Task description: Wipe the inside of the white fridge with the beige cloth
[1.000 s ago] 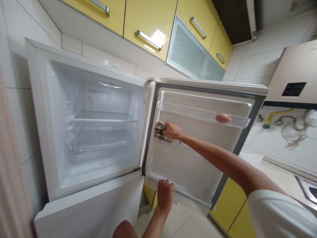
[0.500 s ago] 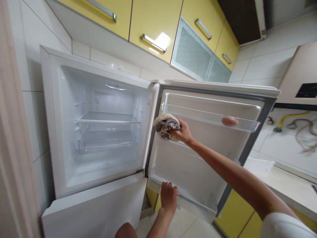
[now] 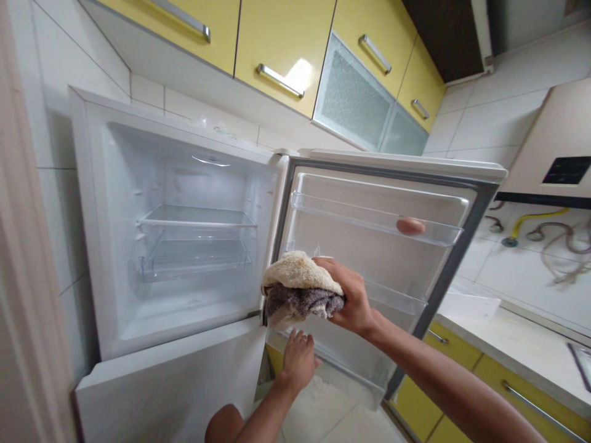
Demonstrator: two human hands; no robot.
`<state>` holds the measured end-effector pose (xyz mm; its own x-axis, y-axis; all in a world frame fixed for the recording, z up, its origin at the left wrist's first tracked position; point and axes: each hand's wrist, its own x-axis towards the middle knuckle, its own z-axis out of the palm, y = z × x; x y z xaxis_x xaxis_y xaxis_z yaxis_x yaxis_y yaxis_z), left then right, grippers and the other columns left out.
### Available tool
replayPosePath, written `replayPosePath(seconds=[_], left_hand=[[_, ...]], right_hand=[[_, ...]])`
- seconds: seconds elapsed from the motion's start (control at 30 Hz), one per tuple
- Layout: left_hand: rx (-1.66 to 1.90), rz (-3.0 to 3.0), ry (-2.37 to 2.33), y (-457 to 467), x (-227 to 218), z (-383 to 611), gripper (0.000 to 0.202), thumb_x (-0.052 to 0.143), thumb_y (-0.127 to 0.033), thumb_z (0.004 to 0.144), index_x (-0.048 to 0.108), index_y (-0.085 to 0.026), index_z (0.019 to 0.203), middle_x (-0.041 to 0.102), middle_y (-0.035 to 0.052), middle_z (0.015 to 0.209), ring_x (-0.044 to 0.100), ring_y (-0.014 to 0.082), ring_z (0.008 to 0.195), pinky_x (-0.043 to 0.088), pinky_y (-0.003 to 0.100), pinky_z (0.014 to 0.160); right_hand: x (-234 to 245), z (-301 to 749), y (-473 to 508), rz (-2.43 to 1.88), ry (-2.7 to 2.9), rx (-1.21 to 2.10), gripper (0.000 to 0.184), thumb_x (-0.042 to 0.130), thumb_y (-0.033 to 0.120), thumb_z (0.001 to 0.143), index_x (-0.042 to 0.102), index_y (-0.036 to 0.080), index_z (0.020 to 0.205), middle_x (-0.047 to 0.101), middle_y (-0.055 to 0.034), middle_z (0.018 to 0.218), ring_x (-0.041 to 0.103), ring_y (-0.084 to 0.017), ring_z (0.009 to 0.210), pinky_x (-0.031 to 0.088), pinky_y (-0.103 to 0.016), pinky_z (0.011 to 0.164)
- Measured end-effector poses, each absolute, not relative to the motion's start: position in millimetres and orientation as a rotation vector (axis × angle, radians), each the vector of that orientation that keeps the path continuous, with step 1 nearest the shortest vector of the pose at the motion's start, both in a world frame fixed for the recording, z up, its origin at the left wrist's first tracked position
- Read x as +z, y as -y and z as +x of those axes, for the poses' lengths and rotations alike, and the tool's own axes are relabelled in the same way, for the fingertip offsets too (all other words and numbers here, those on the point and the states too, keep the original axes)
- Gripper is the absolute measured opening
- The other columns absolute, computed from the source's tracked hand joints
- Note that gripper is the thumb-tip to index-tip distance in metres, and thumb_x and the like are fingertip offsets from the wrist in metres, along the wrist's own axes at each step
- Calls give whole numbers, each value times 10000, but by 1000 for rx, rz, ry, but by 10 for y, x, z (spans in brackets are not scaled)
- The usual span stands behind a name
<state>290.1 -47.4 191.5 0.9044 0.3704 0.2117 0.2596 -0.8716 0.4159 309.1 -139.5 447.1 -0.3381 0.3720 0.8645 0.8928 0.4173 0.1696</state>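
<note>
Bunched up in my right hand [image 3: 348, 295] is a cream and grey-brown cloth [image 3: 300, 277], held in front of the opened refrigerator door [image 3: 332, 246]. Below it, my left hand [image 3: 299, 359] has its fingers stretched out near the lowest door shelf [image 3: 341, 366]; whether it touches the shelf I cannot tell. The cloth hides part of the door's middle shelf [image 3: 397, 298]. A brown egg [image 3: 410, 226] lies in the clear upper door shelf [image 3: 360, 214]. To the left the lit fridge compartment [image 3: 184, 307] stands open, with a glass shelf [image 3: 198, 215] and a clear drawer [image 3: 198, 261] inside.
Yellow wall cabinets [image 3: 281, 43] hang above the fridge. At right are a water heater [image 3: 558, 147] with pipes beneath and a white countertop [image 3: 521, 344] over yellow drawers [image 3: 498, 394]. A closed lower fridge door [image 3: 170, 381] stands below the compartment.
My right hand has brought the cloth down and nearer to me, away from the door's hinge side. My left hand has shifted slightly left and its fingers have straightened out.
</note>
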Motion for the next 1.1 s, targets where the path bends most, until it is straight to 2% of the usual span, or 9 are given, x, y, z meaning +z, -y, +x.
replayPosePath(seconds=[0.13, 0.33, 0.4, 0.5, 0.7, 0.8, 0.9, 1.0, 1.1], left_hand=[[677, 2458, -435, 446, 1894, 2737, 600, 592, -139, 856, 547, -73, 1450, 551, 222, 1505, 414, 323, 1498, 259, 528, 1275], [1042, 1126, -325, 659, 2446, 2219, 635, 654, -599, 870, 579, -212, 1368, 624, 193, 1410, 577, 368, 1342, 503, 567, 1085], [983, 869, -32, 806, 2788, 2035, 691, 669, -624, 870, 481, -335, 1469, 506, 121, 1558, 483, 341, 1439, 514, 547, 1079], [914, 799, 186, 959, 3242, 1889, 881, 872, -622, 668, 526, -365, 1436, 554, 100, 1511, 492, 354, 1422, 503, 521, 1097], [975, 629, -30, 860, 3673, 1925, 892, 1000, -510, 425, 675, -283, 1224, 722, 71, 1223, 634, 345, 1253, 538, 461, 1049], [1000, 544, -139, 758, 3800, 1951, 720, 979, -404, 474, 697, -251, 1119, 755, 37, 1103, 672, 316, 1196, 570, 413, 982], [1057, 513, -118, 624, 3952, 1994, 549, 917, -363, 536, 700, -217, 1019, 767, 27, 1039, 709, 278, 1103, 592, 360, 911], [1084, 465, -63, 392, 4130, 2066, 405, 823, -301, 624, 690, -211, 996, 770, 13, 1012, 728, 214, 992, 599, 304, 849], [1098, 429, -42, 95, 4308, 2175, 318, 737, -230, 694, 679, -211, 1006, 768, 7, 966, 732, 180, 904, 600, 275, 783]], right_hand=[[4453, 3207, 1580, -1150, 1737, -860, 392, 692, 255, 833, 620, 226, 1217, 772, -92, 1068, 756, -242, 948, 614, -319, 832], [4345, 3271, 1692, -1175, 1599, -862, 379, 683, 252, 826, 640, 237, 1202, 774, -62, 1054, 751, -232, 911, 607, -310, 806], [4277, 3240, 1678, -1187, 1614, -823, 396, 677, 233, 817, 628, 245, 1210, 766, -60, 1067, 745, -232, 926, 604, -312, 812], [4191, 3148, 1631, -1225, 1749, -707, 483, 666, 233, 805, 584, 254, 1280, 736, -81, 1167, 722, -246, 1043, 589, -350, 921], [4300, 3006, 1566, -1332, 2166, -363, 971, 765, 387, 806, 246, 188, 1602, 420, -208, 1583, 372, -315, 1511, 360, -504, 1235], [4459, 3017, 1590, -1360, 2301, -155, 1163, 790, 514, 812, 64, 166, 1651, 215, -225, 1696, 178, -318, 1597, 245, -525, 1290], [4614, 3024, 1722, -1397, 2326, -166, 1164, 768, 506, 852, -19, 211, 1657, 132, -195, 1726, 137, -293, 1608, 274, -507, 1287], [4734, 3065, 1986, -1400, 2173, -466, 950, 725, 366, 910, 142, 261, 1653, 318, -166, 1677, 344, -277, 1545, 450, -487, 1198], [4839, 3309, 2321, -1272, 1762, -848, 582, 702, 231, 891, 533, 278, 1446, 665, -136, 1364, 658, -275, 1234, 596, -483, 982]])
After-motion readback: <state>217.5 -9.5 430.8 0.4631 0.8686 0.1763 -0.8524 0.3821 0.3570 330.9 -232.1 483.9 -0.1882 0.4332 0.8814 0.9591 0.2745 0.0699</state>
